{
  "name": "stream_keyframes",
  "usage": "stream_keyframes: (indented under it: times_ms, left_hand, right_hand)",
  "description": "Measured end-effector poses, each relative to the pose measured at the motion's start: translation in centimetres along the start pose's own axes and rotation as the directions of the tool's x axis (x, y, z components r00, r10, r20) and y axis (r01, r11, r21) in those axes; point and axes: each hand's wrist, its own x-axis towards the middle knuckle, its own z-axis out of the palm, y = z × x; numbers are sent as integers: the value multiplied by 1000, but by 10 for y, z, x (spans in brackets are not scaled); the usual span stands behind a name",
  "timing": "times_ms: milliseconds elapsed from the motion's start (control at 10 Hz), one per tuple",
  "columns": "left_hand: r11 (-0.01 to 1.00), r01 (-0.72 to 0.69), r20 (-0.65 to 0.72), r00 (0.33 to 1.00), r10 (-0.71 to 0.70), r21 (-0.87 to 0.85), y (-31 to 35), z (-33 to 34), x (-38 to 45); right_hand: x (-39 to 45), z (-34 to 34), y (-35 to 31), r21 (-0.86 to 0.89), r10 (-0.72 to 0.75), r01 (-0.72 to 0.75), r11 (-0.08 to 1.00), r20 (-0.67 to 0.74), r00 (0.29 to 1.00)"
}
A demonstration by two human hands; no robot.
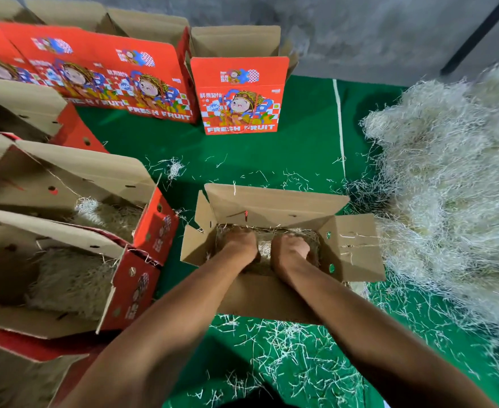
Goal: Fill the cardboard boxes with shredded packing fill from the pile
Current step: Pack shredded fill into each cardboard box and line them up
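Fingers [244, 235] of both our hands curl down into the fill [265, 248] inside the open box [274, 206], pressing it.

To the left, two filled boxes [154, 231] stand with flaps up; behind them a row of red boxes [239, 98] reads "FRESH FRUIT". Our left hand [239, 242] and right hand [291, 247] sit side by side in the middle box, knuckles up, fingers clenched on fill. Loose strands litter the green mat [272, 154]. The pile [448, 172] lies right, touching the box flap.
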Motion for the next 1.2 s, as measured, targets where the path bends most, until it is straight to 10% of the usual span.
stream_keyframes:
  times_ms: [300, 400, 600, 800, 900, 1200]
  left_hand:
    - [971, 104, 267, 963, -43, -217, -17, 13, 26]
    - [978, 63, 263, 965, -9, -197, -15, 10, 26]
    - [883, -155, 29, 987, 159, 443, 13, -13, 2]
    - [943, -324, 106, 943, 316, 74, 30, 5, 2]
    - [962, -244, 185, 958, 218, 125, 23, 30, 16]
    - [995, -70, 210, 974, 82, -67, 21, 2, -4]
  right_hand:
    - [21, 9, 17, 523, -160, 75, 849, 118, 980]
    - [18, -2, 16, 428, -225, 130, 894, 180, 957]
    - [7, -12, 18, 187, -100, 98, 978, 4, 995]
    - [2, -14, 12, 11, 8, -7, 1000, -90, 996]
    - [5, 3, 23, 318, -179, 128, 939, 137, 974]
    - [12, -4, 32, 427, -177, 92, 899, 164, 971]
